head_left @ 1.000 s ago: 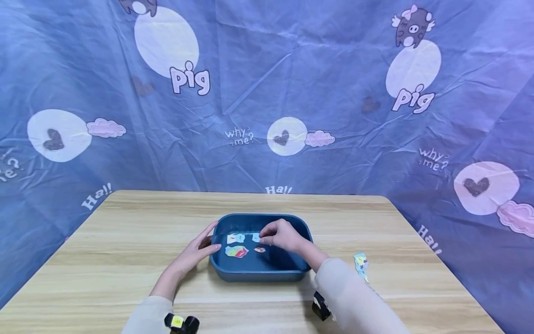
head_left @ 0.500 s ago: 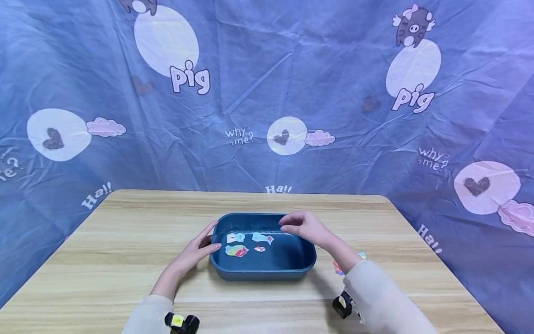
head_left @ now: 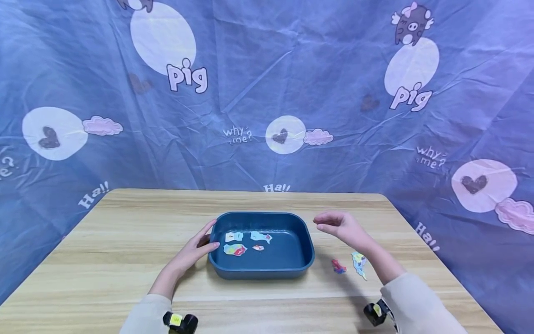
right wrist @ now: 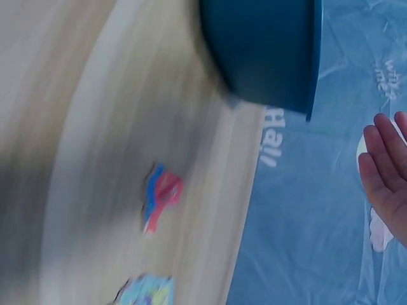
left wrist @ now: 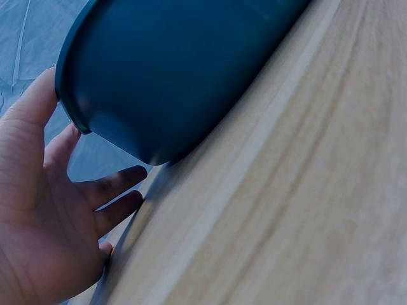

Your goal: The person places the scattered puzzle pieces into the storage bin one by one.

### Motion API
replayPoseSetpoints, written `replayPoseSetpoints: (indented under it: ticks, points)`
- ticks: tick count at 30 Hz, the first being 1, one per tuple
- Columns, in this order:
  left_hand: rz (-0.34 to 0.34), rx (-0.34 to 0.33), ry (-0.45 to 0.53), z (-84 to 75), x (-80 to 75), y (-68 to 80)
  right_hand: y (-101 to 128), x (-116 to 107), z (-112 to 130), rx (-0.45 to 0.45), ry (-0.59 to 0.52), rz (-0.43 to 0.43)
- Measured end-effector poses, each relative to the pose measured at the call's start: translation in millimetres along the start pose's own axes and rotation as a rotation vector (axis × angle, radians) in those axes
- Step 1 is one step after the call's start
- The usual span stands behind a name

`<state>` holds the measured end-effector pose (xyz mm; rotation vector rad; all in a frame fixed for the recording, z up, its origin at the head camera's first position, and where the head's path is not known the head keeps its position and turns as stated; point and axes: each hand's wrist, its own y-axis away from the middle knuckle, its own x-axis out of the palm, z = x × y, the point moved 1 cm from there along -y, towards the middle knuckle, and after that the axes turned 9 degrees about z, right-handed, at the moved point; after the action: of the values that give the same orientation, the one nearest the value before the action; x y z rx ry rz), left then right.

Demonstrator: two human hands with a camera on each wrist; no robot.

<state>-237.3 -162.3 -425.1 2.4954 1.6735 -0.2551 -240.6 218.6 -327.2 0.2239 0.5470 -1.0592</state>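
A dark blue plastic tub (head_left: 261, 271) (left wrist: 184, 70) (right wrist: 270, 47) stands in the middle of the wooden table (head_left: 125, 232). Several small coloured paper cut-outs (head_left: 235, 249) lie on its floor. My left hand (head_left: 198, 248) (left wrist: 38, 210) rests against the tub's left rim, thumb on the edge, fingers straight. My right hand (head_left: 338, 226) (right wrist: 388, 178) hovers empty to the right of the tub, fingers relaxed. On the table below that hand lie a small red and blue cut-out (head_left: 338, 266) (right wrist: 160, 196) and a pale blue and yellow cut-out (head_left: 359, 262) (right wrist: 147, 293).
A blue cartoon-printed cloth (head_left: 267, 93) hangs behind the table and drapes round both sides. The table's right edge (head_left: 417, 232) is close to the right hand.
My right hand let go of a cut-out inside the tub, lifted out and swung right past the rim. The left hand stayed on the tub's left rim.
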Motion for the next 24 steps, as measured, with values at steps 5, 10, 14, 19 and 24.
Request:
replayPoseSetpoints:
  ticks: [5, 10, 14, 19, 24]
  points:
    - [0.001, -0.004, -0.008, 1.1, -0.7, 0.2, 14, -7, -6, 0.040, 0.017, -0.007]
    - [0.000, -0.009, -0.018, 0.9, -0.8, 0.3, 28, -8, -15, 0.068, 0.021, -0.011]
    - [0.001, -0.011, -0.019, 1.2, -0.7, 0.6, 37, -8, -24, 0.096, 0.026, -0.017]
    - [0.001, -0.008, -0.010, 0.9, 0.0, 0.2, 47, -7, -39, 0.125, 0.062, -0.010]
    - [0.001, -0.007, -0.001, -0.1, 0.1, -0.2, 53, -5, -52, 0.157, 0.075, 0.013]
